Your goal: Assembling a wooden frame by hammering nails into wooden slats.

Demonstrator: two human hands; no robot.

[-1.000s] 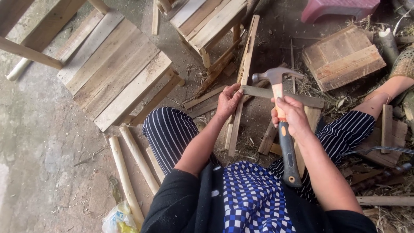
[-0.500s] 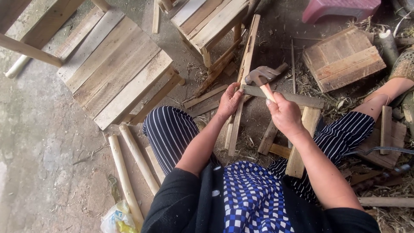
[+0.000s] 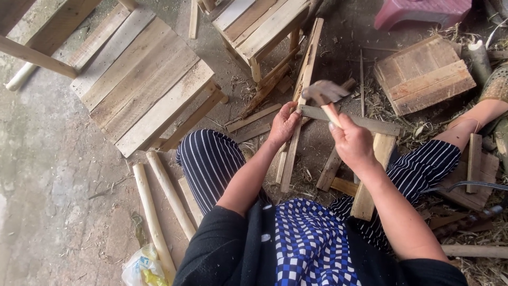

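Wooden stools point(image 3: 143, 85) crowding the left

1. Black top, sleeves point(image 3: 225, 249) pushed up above the elbows; forearms bare.
2. Apron point(image 3: 312, 243) at the front: blue-and-white checks.
3. Trousers point(image 3: 206, 164): dark navy with thin white stripes, both legs.
4. Left hand point(image 3: 283, 124) and right hand point(image 3: 353, 143) bare, no gloves.

Rough woodworking spot on bare ground, unfinished slatted wooden stools point(image 3: 143, 85), loose wood slats point(image 3: 304, 69), peeled poles point(image 3: 159, 212), wood shavings and scraps point(image 3: 381, 106) strewn about, a hammer point(image 3: 324, 92) in use
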